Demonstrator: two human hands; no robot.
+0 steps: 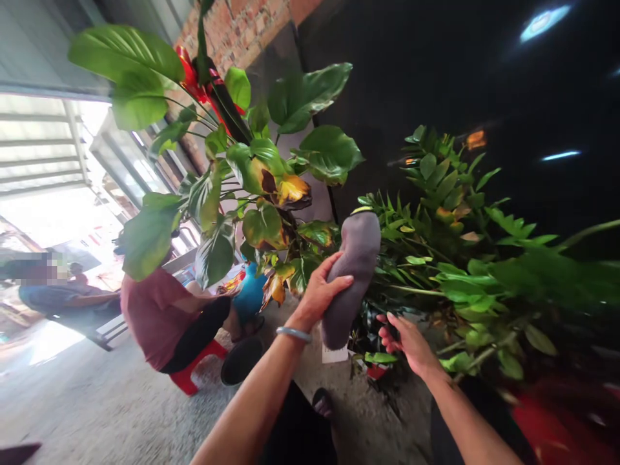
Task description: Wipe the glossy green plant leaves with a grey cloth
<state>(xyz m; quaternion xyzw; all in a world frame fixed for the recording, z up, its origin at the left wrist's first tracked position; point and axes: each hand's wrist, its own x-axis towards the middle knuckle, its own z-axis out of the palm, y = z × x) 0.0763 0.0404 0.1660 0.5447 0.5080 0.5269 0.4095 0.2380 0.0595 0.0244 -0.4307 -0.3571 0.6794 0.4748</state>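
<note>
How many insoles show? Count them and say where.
1: the grey insole, in the left hand, in front of the leafy plants. Others may be hidden behind it or the leaves.

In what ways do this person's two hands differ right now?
The left hand grips a grey insole-shaped piece; the right hand is loosely curled, with nothing plainly held. The left wrist wears a pale bangle; the right wrist shows none. Neither hand wears a glove.

The person's left hand (320, 289) and right hand (411, 341) are ungloved, both forearms (259, 400) bare, a smooth, rounded, pale grey bangle (294, 334) ringing the left wrist, with plain black trousers (304, 431) and a dark, slightly blurred sandal (323, 403) below.
</note>
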